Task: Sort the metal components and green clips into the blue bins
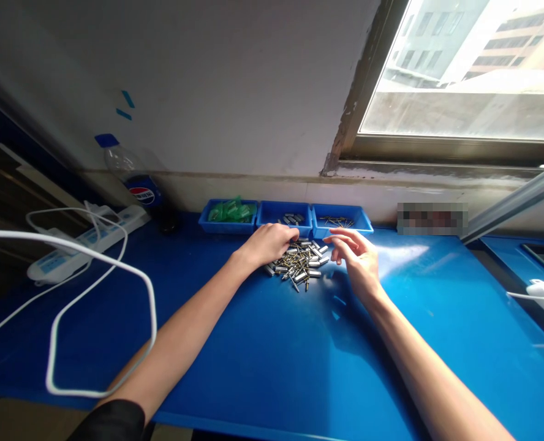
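A heap of small metal parts (299,264), silver cylinders mixed with thin brass-and-steel pins, lies on the blue table. My left hand (272,241) reaches over the heap's far left edge, its fingers curled down; what they hold, if anything, is hidden. Just right of the heap, my right hand (355,254) is raised with its fingers loosely bent and apart, and nothing shows in it. Behind the hands stand three blue bins in a row: the left bin (228,228) holds green plastic packets (231,211), the middle bin (305,230) silver cylinders, the right bin (345,231) thin pins.
A cola bottle (138,184) stands at the back left beside a white power strip (88,245). A white cable (150,294) loops over my left forearm. At the right, a metal bar (511,202) slants up from the table (263,367). Wall and window close off the back.
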Action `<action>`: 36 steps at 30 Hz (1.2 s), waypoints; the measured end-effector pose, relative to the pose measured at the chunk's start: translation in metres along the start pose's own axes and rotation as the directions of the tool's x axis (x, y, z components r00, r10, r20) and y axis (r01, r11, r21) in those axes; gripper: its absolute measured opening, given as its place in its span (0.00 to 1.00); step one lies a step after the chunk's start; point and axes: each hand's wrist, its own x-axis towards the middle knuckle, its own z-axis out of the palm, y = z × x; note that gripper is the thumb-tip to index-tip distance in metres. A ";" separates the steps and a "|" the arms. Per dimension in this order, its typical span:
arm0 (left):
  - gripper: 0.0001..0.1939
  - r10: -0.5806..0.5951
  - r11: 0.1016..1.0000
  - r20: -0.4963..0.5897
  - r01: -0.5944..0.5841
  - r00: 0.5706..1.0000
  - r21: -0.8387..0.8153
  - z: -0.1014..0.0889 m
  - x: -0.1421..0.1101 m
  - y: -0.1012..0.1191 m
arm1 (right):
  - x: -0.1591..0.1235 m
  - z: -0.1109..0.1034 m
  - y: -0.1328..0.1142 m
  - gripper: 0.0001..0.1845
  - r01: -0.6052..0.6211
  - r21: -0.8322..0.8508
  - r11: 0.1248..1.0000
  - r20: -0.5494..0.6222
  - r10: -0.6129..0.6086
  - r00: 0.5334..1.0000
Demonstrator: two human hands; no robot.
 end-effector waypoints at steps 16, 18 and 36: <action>0.10 0.069 0.820 -0.264 -0.206 0.962 -0.534 0.005 0.001 0.002 | -0.003 0.009 0.003 0.22 -0.119 -0.039 0.992 0.182 0.125 0.975; 0.09 0.084 0.808 -0.274 -0.227 0.958 -0.543 0.007 0.001 0.005 | -0.002 0.007 0.002 0.22 -0.137 -0.018 0.990 0.194 0.138 0.971; 0.16 0.048 0.978 -0.051 -0.058 0.998 -0.201 0.007 0.003 -0.008 | 0.005 -0.002 0.002 0.22 -0.022 -0.012 1.000 -0.056 0.021 0.998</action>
